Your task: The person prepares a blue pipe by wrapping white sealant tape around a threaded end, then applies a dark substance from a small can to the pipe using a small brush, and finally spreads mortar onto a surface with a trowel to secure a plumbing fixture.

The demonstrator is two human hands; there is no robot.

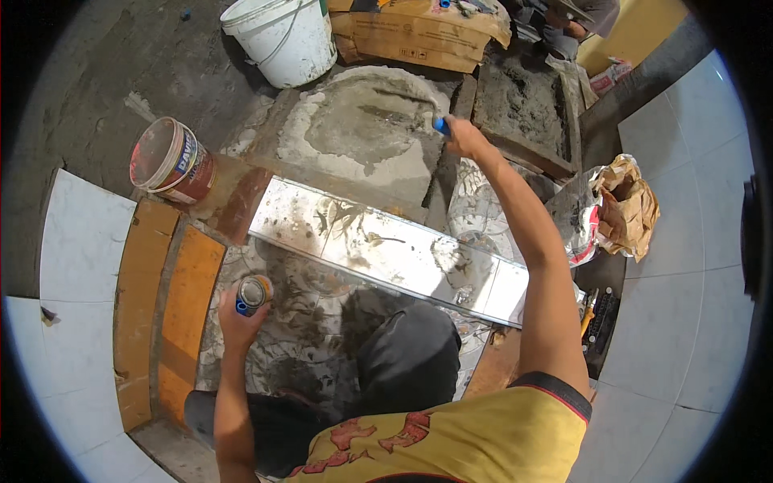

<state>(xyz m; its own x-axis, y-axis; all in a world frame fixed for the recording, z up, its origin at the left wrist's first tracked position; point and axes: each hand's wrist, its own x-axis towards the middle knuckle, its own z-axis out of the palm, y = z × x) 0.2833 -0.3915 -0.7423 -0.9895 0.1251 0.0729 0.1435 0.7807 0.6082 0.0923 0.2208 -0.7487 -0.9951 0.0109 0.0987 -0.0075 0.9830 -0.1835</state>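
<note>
My left hand [237, 315] is wrapped round a small round can [255, 290] with a metal rim and a blue side, held low near the orange wooden board. My right arm stretches far forward. Its hand [467, 138] is closed on the blue handle of a tool [440, 125], whose working end I cannot make out against the cement. That tool is at the right edge of a wet grey cement patch [354, 133], ringed by paler dry powder. Nearer to me lies a long white tile strip [378, 245] with a metal edge, smeared with grey mortar.
A white bucket [282, 44] and a cardboard box [411, 36] stand behind the cement. A reddish paint pail [173, 161] is at the left. Right of the patch sits a wooden-framed mortar trough [523, 101]; crumpled paper bags [628, 205] lie beyond my arm. Another person's hand [575, 30] shows at top right.
</note>
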